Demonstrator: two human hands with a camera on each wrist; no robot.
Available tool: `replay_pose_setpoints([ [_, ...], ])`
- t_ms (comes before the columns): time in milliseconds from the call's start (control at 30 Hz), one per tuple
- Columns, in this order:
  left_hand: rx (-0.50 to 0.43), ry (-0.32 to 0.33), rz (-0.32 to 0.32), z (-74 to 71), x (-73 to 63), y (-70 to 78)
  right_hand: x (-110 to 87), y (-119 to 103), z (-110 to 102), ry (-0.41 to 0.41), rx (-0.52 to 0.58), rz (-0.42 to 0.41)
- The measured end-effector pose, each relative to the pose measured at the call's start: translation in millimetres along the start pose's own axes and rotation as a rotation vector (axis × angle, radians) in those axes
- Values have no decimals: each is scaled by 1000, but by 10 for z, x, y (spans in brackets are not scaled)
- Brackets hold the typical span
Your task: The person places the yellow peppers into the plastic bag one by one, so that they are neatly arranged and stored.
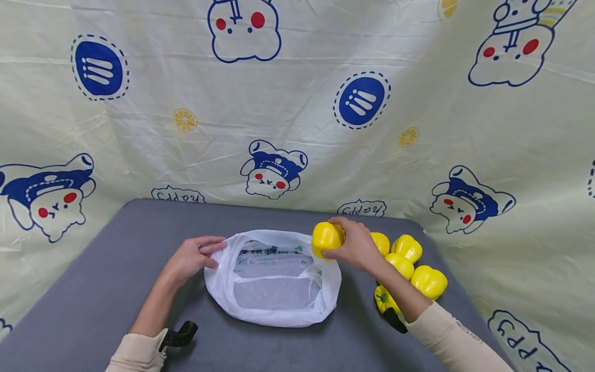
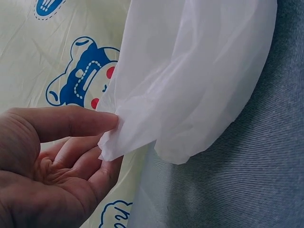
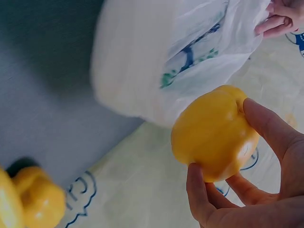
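The left hand [image 1: 191, 257] pinches the white bag [image 1: 274, 316] by its left rim, thumb against fingers; the right hand [image 1: 357, 245], curled round a pepper [image 1: 326, 238], holds it by the right rim. More peppers [image 1: 428, 282] cluster rightward on the grey bench [image 1: 279, 351], a printed sheet [image 1: 297, 98] behind.

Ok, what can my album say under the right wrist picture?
A right hand holds a yellow pepper near a white bag.

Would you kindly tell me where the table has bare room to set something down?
The grey table is free left of the left hand and on the near side of the white plastic bag. The right side is crowded with yellow bell peppers.
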State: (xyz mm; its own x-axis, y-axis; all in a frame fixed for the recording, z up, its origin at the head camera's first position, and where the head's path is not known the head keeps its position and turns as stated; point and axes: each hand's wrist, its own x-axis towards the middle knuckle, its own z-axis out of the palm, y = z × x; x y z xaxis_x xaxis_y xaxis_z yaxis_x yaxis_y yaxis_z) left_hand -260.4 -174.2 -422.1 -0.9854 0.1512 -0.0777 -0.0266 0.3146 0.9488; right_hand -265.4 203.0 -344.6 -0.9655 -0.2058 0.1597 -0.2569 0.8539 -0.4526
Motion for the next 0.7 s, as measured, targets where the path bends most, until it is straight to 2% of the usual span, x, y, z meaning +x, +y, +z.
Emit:
replay_pose_setpoints([
  [267, 1, -2, -11, -37, 2, 11, 163, -350, 234, -55, 59, -26],
  [700, 1, -4, -16, -12, 0, 48, 338, -739, 614, -96, 135, -52],
])
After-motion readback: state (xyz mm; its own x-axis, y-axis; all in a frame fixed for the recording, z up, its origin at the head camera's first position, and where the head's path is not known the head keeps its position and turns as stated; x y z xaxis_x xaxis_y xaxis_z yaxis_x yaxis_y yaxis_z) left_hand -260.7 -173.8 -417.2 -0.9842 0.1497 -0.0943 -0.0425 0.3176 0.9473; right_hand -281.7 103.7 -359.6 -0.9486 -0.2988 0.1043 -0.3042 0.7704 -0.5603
